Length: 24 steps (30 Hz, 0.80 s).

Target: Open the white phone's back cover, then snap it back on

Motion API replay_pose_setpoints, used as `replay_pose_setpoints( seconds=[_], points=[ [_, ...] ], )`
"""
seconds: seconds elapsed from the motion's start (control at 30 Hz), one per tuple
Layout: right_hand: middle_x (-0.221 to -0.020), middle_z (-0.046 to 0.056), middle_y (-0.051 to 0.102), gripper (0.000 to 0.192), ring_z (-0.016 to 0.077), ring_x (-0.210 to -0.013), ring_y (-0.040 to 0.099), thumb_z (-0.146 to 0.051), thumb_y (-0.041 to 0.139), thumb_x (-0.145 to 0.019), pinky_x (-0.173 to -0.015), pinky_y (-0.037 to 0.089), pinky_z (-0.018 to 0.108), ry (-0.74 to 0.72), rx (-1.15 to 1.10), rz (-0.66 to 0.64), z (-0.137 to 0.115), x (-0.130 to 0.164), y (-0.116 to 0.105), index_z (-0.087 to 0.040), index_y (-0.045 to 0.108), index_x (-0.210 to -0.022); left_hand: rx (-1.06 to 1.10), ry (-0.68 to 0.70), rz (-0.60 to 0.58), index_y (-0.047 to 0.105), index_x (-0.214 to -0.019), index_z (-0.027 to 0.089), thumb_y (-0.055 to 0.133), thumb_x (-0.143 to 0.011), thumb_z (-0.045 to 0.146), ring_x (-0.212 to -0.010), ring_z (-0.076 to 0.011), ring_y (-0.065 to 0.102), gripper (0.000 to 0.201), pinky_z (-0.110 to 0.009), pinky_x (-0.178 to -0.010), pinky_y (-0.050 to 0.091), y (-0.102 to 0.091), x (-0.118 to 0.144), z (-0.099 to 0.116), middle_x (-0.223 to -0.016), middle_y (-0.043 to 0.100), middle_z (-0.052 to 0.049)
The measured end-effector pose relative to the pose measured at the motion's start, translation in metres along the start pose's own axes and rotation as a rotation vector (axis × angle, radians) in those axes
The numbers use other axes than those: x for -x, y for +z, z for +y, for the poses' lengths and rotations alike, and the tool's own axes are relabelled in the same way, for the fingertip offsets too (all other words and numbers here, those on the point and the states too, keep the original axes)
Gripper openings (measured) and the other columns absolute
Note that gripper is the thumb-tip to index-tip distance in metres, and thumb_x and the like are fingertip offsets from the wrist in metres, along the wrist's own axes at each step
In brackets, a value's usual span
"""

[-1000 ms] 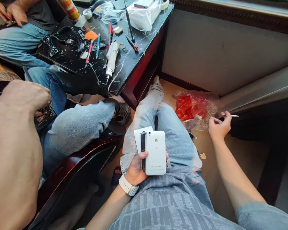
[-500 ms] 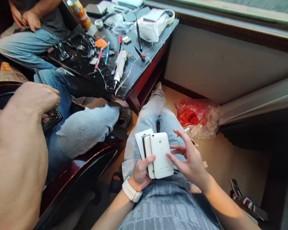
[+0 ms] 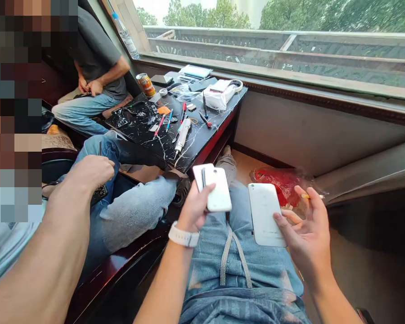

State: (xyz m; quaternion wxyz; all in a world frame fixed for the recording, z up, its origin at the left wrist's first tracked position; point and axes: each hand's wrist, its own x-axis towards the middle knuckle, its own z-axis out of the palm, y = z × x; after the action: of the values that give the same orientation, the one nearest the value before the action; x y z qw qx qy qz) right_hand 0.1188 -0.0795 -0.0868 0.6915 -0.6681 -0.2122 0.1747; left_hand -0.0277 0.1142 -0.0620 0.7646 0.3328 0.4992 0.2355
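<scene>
My left hand [image 3: 197,204] is closed round a small fanned stack of white phones [image 3: 220,195], the thumb pressed on the top one. A dark edge shows between the stacked pieces. My right hand [image 3: 307,229] grips a single white phone [image 3: 265,213] by its lower right edge, its back and corner camera hole facing up. Between two raised fingers of the same hand sits a cigarette [image 3: 312,196]. Both hands are above my lap, with a gap between the stack and the single phone.
A black marbled table [image 3: 148,148] ahead bears a white electric screwdriver [image 3: 182,137], several pens and screwdrivers, a drink can [image 3: 145,85] and a plastic bag [image 3: 219,96]. A co-worker's arm [image 3: 67,229] reaches in at left. A red bag [image 3: 280,182] lies on the floor.
My right hand has taken the top white phone off the stack and moved it right. My left hand has moved up with the others. The view has tilted up, showing the window.
</scene>
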Motion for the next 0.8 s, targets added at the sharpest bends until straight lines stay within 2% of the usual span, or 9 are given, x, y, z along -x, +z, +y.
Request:
replay_pose_setpoints(
  seconds=[0.03,0.17,0.3,0.4,0.47,0.6,0.7,0.8],
  points=[
    [-0.17,0.011,0.039,0.091,0.0116,-0.083,0.073,-0.025,0.093,-0.079,-0.078,0.066,0.029,0.006,0.015,0.016,0.0,-0.003,-0.005,-0.046,0.05,-0.157,-0.058,0.044,0.031,0.058,-0.143,0.026,0.077,-0.09,0.024,-0.098,-0.0304,0.08,0.057,-0.053,-0.085,0.068,0.003,-0.014,0.015,-0.127,0.077,-0.013],
    [-0.169,0.012,0.04,0.093,0.014,-0.085,0.073,-0.026,0.095,-0.077,-0.075,0.066,0.031,-0.011,0.03,0.045,0.0,-0.007,-0.017,-0.045,0.051,-0.157,-0.159,0.141,0.071,0.062,-0.137,0.021,0.076,-0.092,0.024,-0.086,-0.0266,0.08,0.047,-0.054,-0.082,0.069,0.015,-0.063,0.064,-0.116,0.079,-0.014],
    [-0.17,0.013,0.039,0.092,0.0157,-0.084,0.073,-0.03,0.095,-0.078,-0.069,0.065,0.031,0.024,0.033,0.065,-0.002,-0.007,-0.016,-0.044,0.05,-0.157,-0.346,0.189,0.103,0.068,-0.123,0.012,0.073,-0.094,0.02,-0.087,-0.029,0.08,0.031,-0.055,-0.082,0.068,0.02,-0.091,0.092,-0.11,0.08,-0.017],
    [-0.17,0.013,0.039,0.092,0.0152,-0.084,0.073,-0.029,0.095,-0.077,-0.07,0.065,0.031,0.017,0.019,0.072,-0.001,-0.009,-0.014,-0.045,0.051,-0.156,-0.545,0.263,0.205,0.069,-0.121,0.011,0.071,-0.095,0.022,-0.097,-0.032,0.079,0.028,-0.054,-0.087,0.066,0.017,-0.103,0.105,-0.113,0.079,-0.019],
    [-0.17,0.013,0.039,0.092,0.0151,-0.085,0.073,-0.028,0.096,-0.076,-0.072,0.065,0.031,0.006,0.008,0.065,0.0,-0.011,-0.015,-0.045,0.052,-0.156,-0.696,0.334,0.303,0.069,-0.123,0.012,0.07,-0.095,0.024,-0.11,-0.0338,0.076,0.03,-0.053,-0.097,0.062,0.013,-0.109,0.114,-0.12,0.078,-0.019],
    [-0.17,0.012,0.038,0.091,0.0144,-0.087,0.072,-0.029,0.094,-0.078,-0.074,0.064,0.03,0.003,0.004,0.055,0.004,-0.015,-0.014,-0.046,0.051,-0.156,-1.02,0.442,0.478,0.069,-0.126,0.007,0.066,-0.096,0.027,-0.138,-0.04,0.06,0.037,-0.055,-0.119,0.044,0.008,-0.114,0.129,-0.139,0.068,-0.028],
    [-0.17,0.013,0.039,0.09,0.0142,-0.087,0.071,-0.029,0.093,-0.079,-0.077,0.063,0.03,-0.016,0.003,0.035,0.009,-0.017,-0.01,-0.044,0.05,-0.157,-1.216,0.475,0.539,0.067,-0.13,0.0,0.056,-0.099,0.029,-0.144,-0.0439,0.052,0.044,-0.056,-0.123,0.035,0.008,-0.118,0.133,-0.144,0.061,-0.035],
    [-0.169,0.014,0.039,0.089,0.0129,-0.087,0.071,-0.03,0.092,-0.082,-0.08,0.063,0.029,-0.021,-0.008,0.016,0.014,-0.019,-0.004,-0.04,0.047,-0.158,-1.334,0.507,0.547,0.068,-0.13,0.001,0.046,-0.101,0.03,-0.143,-0.044,0.05,0.046,-0.058,-0.122,0.032,0.007,-0.121,0.128,-0.141,0.061,-0.035]
  ],
)
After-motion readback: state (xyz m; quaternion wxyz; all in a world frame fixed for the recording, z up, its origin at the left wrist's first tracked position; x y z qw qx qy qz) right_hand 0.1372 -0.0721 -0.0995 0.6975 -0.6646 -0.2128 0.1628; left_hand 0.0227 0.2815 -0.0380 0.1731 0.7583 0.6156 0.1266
